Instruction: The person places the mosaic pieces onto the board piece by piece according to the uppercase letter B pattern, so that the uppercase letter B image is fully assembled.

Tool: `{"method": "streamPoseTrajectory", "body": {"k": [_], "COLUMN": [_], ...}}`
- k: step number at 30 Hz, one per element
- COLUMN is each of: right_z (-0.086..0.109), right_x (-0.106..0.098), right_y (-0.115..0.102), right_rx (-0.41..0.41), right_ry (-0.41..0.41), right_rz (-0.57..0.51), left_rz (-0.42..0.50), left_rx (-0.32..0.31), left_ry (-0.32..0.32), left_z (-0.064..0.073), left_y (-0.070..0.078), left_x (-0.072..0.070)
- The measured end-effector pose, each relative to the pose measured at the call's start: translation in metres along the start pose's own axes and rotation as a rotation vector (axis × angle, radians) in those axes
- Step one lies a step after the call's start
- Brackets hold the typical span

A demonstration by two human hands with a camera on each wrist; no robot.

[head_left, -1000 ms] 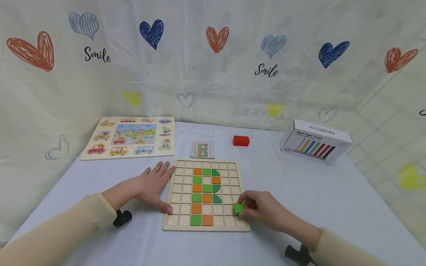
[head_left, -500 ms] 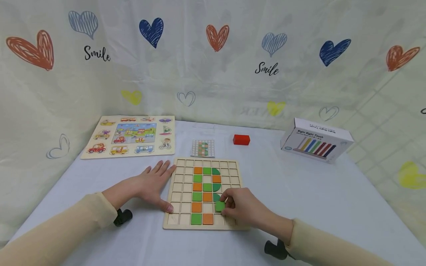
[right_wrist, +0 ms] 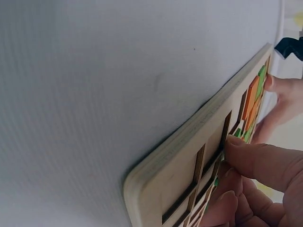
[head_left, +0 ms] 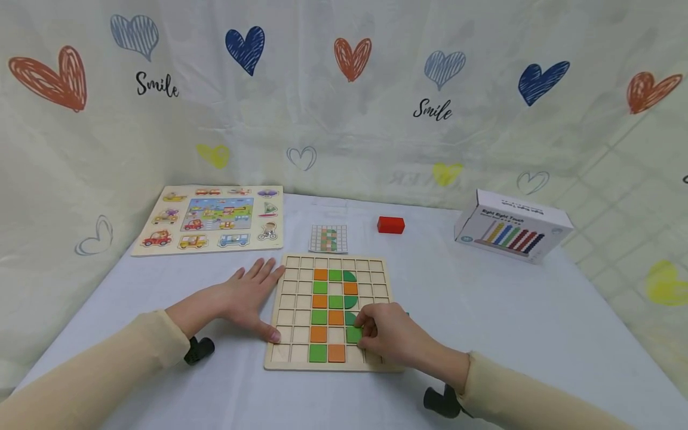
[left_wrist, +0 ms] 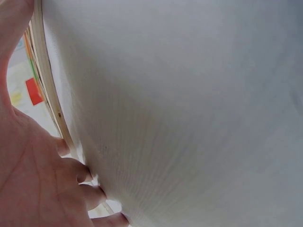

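Note:
A wooden grid board [head_left: 301, 365] lies flat on the table, bearing orange and green square tiles and dark green rounded tiles [head_left: 350, 302] in its middle columns. My right hand [head_left: 395, 334] pinches a green square tile [head_left: 353, 335] with thumb and fingers, at a cell in the second row from the front, just right of an unfilled cell. My left hand [head_left: 236, 301] lies spread along the board's left edge, with the thumb [head_left: 271, 334] on its rim. In the right wrist view the thumb [right_wrist: 246, 151] and fingers bend close over the cells, and the tile is largely hidden.
Behind the board lies a small pattern card [head_left: 328, 239]. A red block [head_left: 390, 225] sits to the card's right. A vehicle picture puzzle [head_left: 206, 221] is at the back left, and a printed toy box [head_left: 510, 227] at the back right. A patterned cloth hangs behind.
My right hand has moved left over the board with the green tile, from the right-hand columns to the cell below the rounded tile, and lowered it there. My left hand has stayed put.

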State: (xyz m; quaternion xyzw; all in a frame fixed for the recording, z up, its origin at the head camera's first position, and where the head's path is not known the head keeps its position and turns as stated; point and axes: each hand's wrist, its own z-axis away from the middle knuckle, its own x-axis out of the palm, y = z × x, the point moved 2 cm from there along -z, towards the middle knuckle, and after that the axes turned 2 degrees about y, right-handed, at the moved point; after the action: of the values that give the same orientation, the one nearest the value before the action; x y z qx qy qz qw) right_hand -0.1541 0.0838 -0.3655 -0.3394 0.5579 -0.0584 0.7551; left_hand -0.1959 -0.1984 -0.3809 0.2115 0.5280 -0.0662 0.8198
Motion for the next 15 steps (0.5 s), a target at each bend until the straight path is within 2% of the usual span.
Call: {"method": "streamPoseTrajectory", "body": {"k": [15], "right_z": [-0.0018], "right_x": [0.0009], "right_y": [0.0005], "right_rx": [-0.007], "right_ry": [0.003], "right_rz": [-0.005], "left_rz": [0.001], "left_rx": [0.008], "left_ry": [0.000], "left_z": [-0.0005], "left_y": [-0.0005], "left_x": [-0.0001]}}
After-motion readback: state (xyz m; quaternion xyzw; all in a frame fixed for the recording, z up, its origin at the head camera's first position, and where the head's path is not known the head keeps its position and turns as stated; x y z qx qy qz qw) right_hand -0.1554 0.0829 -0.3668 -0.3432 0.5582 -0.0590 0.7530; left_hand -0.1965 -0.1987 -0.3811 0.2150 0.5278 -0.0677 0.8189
